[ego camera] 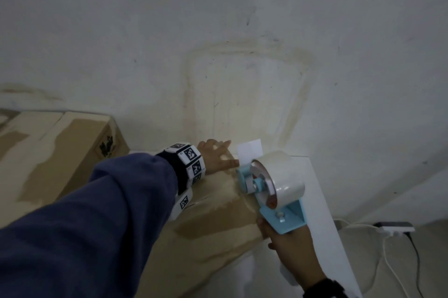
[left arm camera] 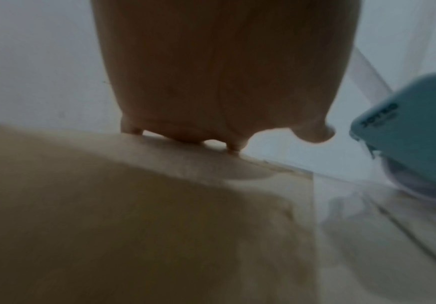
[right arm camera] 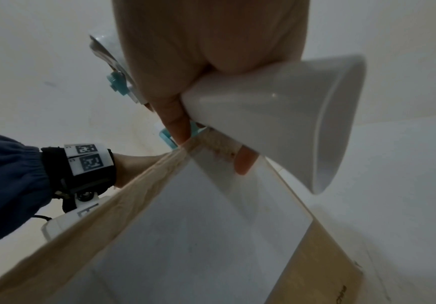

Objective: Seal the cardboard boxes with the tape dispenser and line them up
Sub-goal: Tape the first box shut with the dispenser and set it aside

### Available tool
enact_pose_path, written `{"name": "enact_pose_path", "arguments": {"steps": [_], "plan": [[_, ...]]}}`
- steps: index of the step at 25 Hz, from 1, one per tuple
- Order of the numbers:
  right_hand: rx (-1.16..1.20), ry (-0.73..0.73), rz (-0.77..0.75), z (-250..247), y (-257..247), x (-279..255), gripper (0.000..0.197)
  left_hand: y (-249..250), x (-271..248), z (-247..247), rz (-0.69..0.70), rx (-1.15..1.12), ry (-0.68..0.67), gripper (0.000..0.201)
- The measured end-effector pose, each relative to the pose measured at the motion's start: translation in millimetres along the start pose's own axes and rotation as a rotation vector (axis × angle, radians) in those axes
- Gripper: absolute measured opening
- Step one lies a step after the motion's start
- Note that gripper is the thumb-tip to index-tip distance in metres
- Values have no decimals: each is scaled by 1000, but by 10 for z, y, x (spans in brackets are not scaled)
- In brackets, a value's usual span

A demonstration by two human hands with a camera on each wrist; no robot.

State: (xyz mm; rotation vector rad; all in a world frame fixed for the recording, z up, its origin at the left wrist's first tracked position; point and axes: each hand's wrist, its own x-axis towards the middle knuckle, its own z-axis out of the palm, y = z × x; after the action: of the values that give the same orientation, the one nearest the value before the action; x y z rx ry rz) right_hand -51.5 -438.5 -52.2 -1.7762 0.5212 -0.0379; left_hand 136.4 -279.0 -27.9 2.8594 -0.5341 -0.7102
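Observation:
A brown cardboard box (ego camera: 213,220) lies in front of me, its top glossy with tape. My left hand (ego camera: 218,153) lies flat on the far end of the top, fingers straight; in the left wrist view the fingertips (left arm camera: 233,152) press on the cardboard (left arm camera: 94,205). The light-blue tape dispenser (ego camera: 271,183) with a clear roll sits at the box's far right edge, a white tape flap sticking up. My right hand (ego camera: 287,246) grips its white handle (right arm camera: 276,115). A clear tape strip (left arm camera: 362,226) runs from the dispenser (left arm camera: 414,133) over the box.
A second cardboard box (ego camera: 48,149) stands to the left against the stained white wall. A white board edge (ego camera: 322,212) runs along the right side of the near box. A power strip (ego camera: 395,227) with cables lies on the floor at lower right.

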Motion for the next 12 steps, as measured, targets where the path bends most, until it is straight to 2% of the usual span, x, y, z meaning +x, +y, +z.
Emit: {"name": "enact_pose_path", "arguments": {"steps": [2,5,7,9,12], "plan": [[69,-47,4,-53,-65,-21,46,-11,63,26,-12,30,17,82],[103,-82,-73,-147,-228,-109,28,-27,145,86,-2,105,7,110],[51,-98,-108,-246,-266,-194,27,-11,128,84,-32,103,16,102],[9,-68,-76,-380,-207,-309,28,16,57,42,-42,126,29,89],[-51,21,-12,-562,-38,-464,28,33,27,21,-72,128,24,88]]}}
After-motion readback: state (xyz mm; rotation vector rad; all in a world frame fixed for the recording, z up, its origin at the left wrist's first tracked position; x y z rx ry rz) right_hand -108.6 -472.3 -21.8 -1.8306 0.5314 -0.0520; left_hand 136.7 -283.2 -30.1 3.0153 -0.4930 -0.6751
